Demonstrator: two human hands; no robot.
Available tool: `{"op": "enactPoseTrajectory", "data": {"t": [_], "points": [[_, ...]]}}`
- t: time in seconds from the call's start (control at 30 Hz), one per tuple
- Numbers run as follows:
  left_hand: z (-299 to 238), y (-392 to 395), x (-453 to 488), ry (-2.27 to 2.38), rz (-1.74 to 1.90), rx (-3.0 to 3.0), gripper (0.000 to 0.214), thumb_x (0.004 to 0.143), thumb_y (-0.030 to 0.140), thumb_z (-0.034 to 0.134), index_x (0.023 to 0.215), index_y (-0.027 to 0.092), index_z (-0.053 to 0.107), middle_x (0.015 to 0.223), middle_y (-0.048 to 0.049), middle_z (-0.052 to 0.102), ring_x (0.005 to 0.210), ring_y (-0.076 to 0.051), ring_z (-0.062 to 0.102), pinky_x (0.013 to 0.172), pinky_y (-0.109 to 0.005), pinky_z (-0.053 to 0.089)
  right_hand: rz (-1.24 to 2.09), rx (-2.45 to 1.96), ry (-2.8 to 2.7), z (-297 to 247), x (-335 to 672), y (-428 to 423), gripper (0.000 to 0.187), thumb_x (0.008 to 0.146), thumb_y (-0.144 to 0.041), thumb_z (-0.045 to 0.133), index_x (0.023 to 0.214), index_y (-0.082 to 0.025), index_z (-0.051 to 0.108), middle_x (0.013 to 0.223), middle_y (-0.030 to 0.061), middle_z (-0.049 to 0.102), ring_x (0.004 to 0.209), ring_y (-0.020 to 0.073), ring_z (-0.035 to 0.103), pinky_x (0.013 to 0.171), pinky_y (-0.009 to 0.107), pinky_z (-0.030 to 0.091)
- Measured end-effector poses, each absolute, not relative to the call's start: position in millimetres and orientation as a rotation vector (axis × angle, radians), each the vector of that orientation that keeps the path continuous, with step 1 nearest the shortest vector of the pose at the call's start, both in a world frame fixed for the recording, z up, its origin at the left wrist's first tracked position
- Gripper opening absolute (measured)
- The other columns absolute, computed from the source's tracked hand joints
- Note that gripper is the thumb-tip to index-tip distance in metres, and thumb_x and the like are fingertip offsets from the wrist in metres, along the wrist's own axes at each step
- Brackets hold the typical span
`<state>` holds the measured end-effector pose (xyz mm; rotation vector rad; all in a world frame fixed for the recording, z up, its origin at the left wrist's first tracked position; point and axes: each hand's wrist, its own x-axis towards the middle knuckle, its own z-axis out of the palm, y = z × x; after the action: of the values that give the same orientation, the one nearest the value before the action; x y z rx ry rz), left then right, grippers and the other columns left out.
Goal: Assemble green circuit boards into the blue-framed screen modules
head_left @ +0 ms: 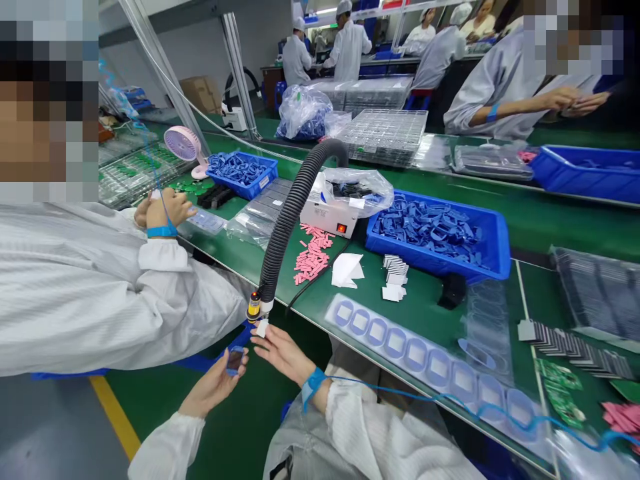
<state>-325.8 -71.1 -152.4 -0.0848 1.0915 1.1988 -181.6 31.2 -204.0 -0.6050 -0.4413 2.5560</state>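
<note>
My left hand [214, 385] holds a small blue-framed part with a dark, glossy face [235, 361], gripped by its edges. Between the fingertips of my right hand [286, 355] is a small white square piece [263, 327]. That piece is right below the end of a black corrugated hose [283, 240], which has a yellow-and-black fitting [254, 307] with a red light. A blue band with a coiled cord circles my right wrist. Along the bench edge lies a strip of pale blue rounded films [395, 341], each with a white square.
Pink strips [314, 255], white sheets [347, 270] and stacked white cards [395, 277] lie on the green bench. Behind them are a white box with a red switch [327, 217] and a blue bin of blue frames [493, 233]. A co-worker's sleeve [165, 287] is close on the left.
</note>
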Motion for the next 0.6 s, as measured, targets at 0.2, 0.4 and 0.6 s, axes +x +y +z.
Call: {"op": "enactPoseTrajectory", "data": {"t": [0.2,0.4,0.6], "points": [[-155.1,-48.1,-335.6,1.141,1.215,-0.044,0.016,0.089,0.017,0.053,0.093,0.007,0.064,0.075,-0.0073,0.072,0.065,-0.013,0.071,0.058,-0.018,0.059,2.547,-0.693,-0.515,-213.8,-176.9,18.4,0.025,0.088,-0.031,0.055,0.107,-0.014,0.058,0.106,0.0058,0.061,0.092,0.0169,0.061,0.079,0.037,0.052],[-171.2,-12.9,-307.6,1.141,1.088,-0.022,0.014,0.087,0.016,0.058,0.095,0.007,0.063,0.085,-0.0081,0.072,0.07,-0.015,0.071,0.06,-0.026,0.06,2.395,-0.84,-0.572,-220.4,-160.3,24.9,0.029,0.089,-0.033,0.054,0.112,-0.015,0.055,0.112,0.0067,0.059,0.095,0.0182,0.06,0.081,0.039,0.051],[-158.4,-54.6,-312.8,1.211,1.136,-0.034,0.013,0.088,0.013,0.053,0.084,0.009,0.066,0.073,-0.0071,0.073,0.063,-0.014,0.072,0.06,-0.019,0.059,2.422,-0.79,-0.717,-185.8,-181.5,37.4,0.026,0.088,-0.031,0.056,0.108,-0.014,0.058,0.109,0.0062,0.061,0.094,0.0176,0.061,0.081,0.039,0.051]]}}
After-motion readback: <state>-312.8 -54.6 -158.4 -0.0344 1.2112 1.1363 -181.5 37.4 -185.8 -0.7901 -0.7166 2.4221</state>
